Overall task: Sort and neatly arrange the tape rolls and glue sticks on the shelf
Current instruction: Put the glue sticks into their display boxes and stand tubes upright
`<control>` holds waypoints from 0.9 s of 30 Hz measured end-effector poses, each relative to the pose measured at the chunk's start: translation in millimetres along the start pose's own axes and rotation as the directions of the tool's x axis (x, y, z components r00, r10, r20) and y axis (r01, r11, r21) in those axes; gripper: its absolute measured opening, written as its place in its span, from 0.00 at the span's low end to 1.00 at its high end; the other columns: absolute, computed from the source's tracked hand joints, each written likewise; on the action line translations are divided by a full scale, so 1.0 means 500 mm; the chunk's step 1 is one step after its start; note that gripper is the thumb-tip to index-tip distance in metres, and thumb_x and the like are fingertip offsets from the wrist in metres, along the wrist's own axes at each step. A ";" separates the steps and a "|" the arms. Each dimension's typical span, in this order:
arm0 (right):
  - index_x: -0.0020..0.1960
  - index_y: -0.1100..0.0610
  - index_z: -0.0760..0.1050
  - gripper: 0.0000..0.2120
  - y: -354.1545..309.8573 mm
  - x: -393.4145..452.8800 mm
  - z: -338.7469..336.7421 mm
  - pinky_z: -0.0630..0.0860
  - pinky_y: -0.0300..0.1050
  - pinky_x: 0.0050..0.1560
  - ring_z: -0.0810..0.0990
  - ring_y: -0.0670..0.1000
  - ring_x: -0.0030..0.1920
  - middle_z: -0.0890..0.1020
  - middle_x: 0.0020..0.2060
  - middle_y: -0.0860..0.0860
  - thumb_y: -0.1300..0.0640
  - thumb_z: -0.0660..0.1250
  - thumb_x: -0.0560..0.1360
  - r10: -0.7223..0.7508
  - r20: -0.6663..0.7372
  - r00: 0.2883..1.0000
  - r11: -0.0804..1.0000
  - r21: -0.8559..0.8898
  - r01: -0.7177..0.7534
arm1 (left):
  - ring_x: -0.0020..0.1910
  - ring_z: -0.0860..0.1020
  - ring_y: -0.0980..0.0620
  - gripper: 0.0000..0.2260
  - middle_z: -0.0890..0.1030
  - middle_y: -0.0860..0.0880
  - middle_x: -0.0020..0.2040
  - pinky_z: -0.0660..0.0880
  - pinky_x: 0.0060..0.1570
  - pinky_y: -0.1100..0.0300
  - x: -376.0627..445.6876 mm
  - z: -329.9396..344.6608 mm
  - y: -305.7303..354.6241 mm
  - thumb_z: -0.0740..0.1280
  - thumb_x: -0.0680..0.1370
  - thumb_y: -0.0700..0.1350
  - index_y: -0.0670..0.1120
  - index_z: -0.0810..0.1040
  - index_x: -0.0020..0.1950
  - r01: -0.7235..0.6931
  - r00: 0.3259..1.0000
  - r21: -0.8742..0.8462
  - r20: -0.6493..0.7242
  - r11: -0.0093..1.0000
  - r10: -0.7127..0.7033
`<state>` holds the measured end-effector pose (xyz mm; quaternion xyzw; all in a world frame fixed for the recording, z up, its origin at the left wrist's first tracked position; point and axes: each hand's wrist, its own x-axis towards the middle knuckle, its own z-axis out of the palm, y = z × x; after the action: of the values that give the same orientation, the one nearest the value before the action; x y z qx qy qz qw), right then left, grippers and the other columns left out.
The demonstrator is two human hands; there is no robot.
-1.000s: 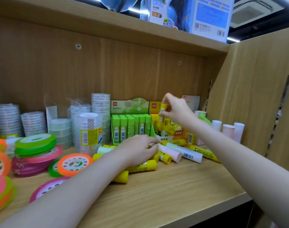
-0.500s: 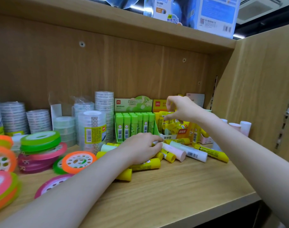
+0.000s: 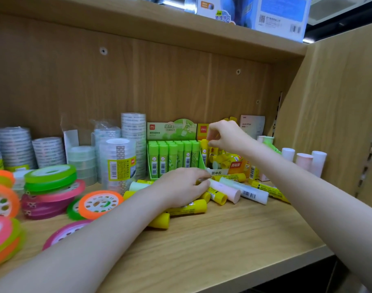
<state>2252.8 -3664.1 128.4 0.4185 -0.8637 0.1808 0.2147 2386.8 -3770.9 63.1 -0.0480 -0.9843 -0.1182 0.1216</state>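
Head view | right hand [image 3: 227, 136] pinches yellow glue stick [image 3: 204, 150] over orange box [image 3: 233, 166] | left hand [image 3: 181, 187] curled over loose sticks [image 3: 240, 190], grip unclear | next: seat upright

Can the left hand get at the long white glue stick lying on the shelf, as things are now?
Probably yes: the left hand rests on the loose sticks, and the white glue stick lies uncovered just beyond the pink stick.

Clear tape rolls [image 3: 117, 161] stand stacked at nine o'clock on my shelf [image 3: 223, 240]; coloured tape rolls [image 3: 51, 187] lie below them; green glue sticks [image 3: 172, 155] stand boxed at twelve; yellow glue sticks [image 3: 187, 208] lie loose at centre.
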 end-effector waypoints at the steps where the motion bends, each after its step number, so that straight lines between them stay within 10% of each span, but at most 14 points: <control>1: 0.46 0.59 0.78 0.03 -0.001 0.000 -0.005 0.72 0.42 0.44 0.77 0.51 0.46 0.81 0.46 0.56 0.62 0.69 0.73 -0.021 0.019 1.000 0.999 -0.034 0.022 | 0.70 0.65 0.53 0.18 0.68 0.56 0.71 0.65 0.66 0.55 0.001 0.000 -0.001 0.53 0.81 0.52 0.54 0.67 0.71 0.005 1.000 -0.005 0.001 1.000 -0.005; 13: 0.64 0.54 0.74 0.18 0.019 -0.029 -0.040 0.68 0.38 0.48 0.75 0.50 0.54 0.77 0.60 0.51 0.57 0.67 0.74 0.003 0.443 0.897 0.937 -0.316 0.152 | 0.67 0.68 0.53 0.17 0.71 0.56 0.68 0.67 0.64 0.56 -0.001 -0.002 -0.001 0.54 0.81 0.52 0.54 0.69 0.69 0.017 1.000 -0.028 -0.013 0.999 -0.017; 18: 0.60 0.58 0.72 0.14 0.035 -0.025 -0.037 0.66 0.39 0.46 0.76 0.52 0.52 0.78 0.54 0.55 0.59 0.66 0.75 -0.048 0.145 0.988 0.975 -0.206 0.078 | 0.68 0.66 0.54 0.17 0.67 0.56 0.71 0.66 0.65 0.56 -0.003 -0.002 0.000 0.53 0.81 0.52 0.54 0.69 0.69 0.011 1.000 -0.021 -0.018 1.000 -0.011; 21: 0.56 0.56 0.70 0.11 0.024 -0.027 -0.061 0.72 0.39 0.43 0.78 0.50 0.46 0.79 0.48 0.53 0.57 0.67 0.75 0.021 -0.166 0.986 0.971 0.237 0.020 | 0.72 0.61 0.54 0.18 0.57 0.59 0.75 0.63 0.68 0.56 -0.002 -0.005 0.005 0.52 0.81 0.54 0.55 0.66 0.71 0.004 1.000 0.001 0.020 1.000 -0.004; 27: 0.47 0.55 0.73 0.06 0.003 -0.039 -0.004 0.78 0.46 0.47 0.82 0.52 0.42 0.82 0.47 0.55 0.58 0.70 0.73 0.005 -0.042 0.999 0.980 0.198 0.004 | 0.73 0.61 0.52 0.19 0.60 0.61 0.74 0.61 0.70 0.52 0.000 -0.002 0.000 0.51 0.82 0.54 0.55 0.64 0.73 0.005 0.999 0.022 0.042 1.000 -0.006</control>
<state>2262.9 -3649.4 119.8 0.4336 -0.8367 0.2750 0.1903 2386.7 -3771.4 64.0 -0.0464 -0.9881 -0.1069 0.1009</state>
